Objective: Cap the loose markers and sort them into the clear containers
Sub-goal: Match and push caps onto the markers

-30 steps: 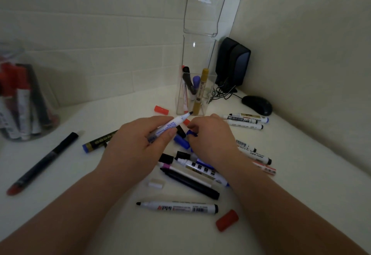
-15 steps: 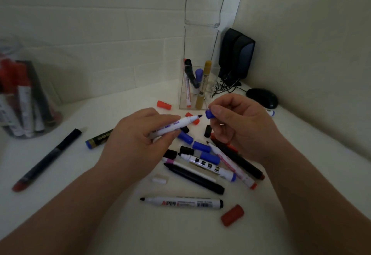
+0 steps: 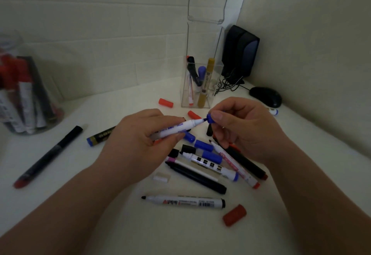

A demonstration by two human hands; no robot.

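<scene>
Left hand gripped a white blue-tipped marker, right hand pinched a blue cap at its tip, loose markers and caps lay on the white table below.

No words can be read with certainty: the nearest white marker bears a red logo and small dark print, and the held marker bears blue print, but all is too blurred.
</scene>
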